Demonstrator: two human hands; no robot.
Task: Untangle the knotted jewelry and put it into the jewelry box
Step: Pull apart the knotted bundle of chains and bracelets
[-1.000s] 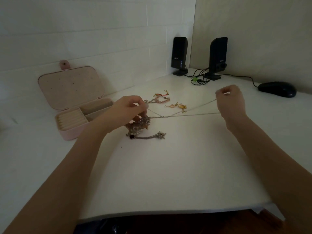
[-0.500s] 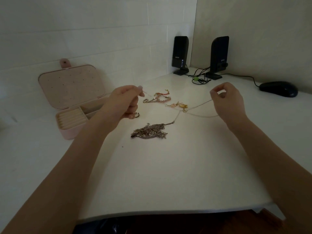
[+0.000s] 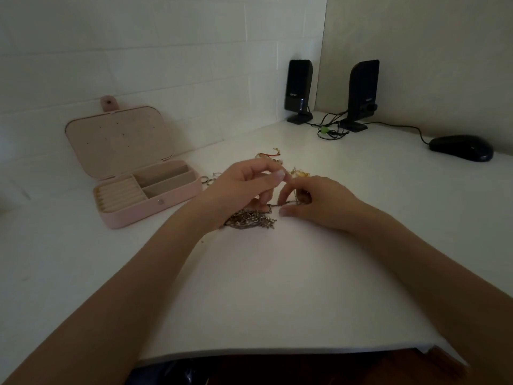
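Item 1: left hand (image 3: pixel 244 184), centre of the frame. I see thumb and forefinger pinched together near the fingertip at mid-frame, apparently on a thin chain; the strand itself is too fine for me to confirm.

Item 2: right hand (image 3: pixel 319 202), just right of the left hand, fingers curled down toward the table, touching the thin chain (image 3: pixel 283 203) that runs out of the tangle. Whether it grasps the chain I cannot tell.

Item 3: knotted jewelry (image 3: pixel 249 219), a dark silvery heap on the white table (image 3: pixel 277 287), directly below both hands.

Item 4: loose pieces behind the hands: a red-and-gold bracelet (image 3: pixel 269 154), a yellow piece (image 3: pixel 301 173), small rings (image 3: pixel 209 179) beside the box.

Item 5: pink jewelry box (image 3: pixel 150 198), left of centre, lid raised, compartments showing no contents.

Item 6: two black speakers (image 3: pixel 298 90), upper right; black mouse (image 3: pixel 460 148), far right.
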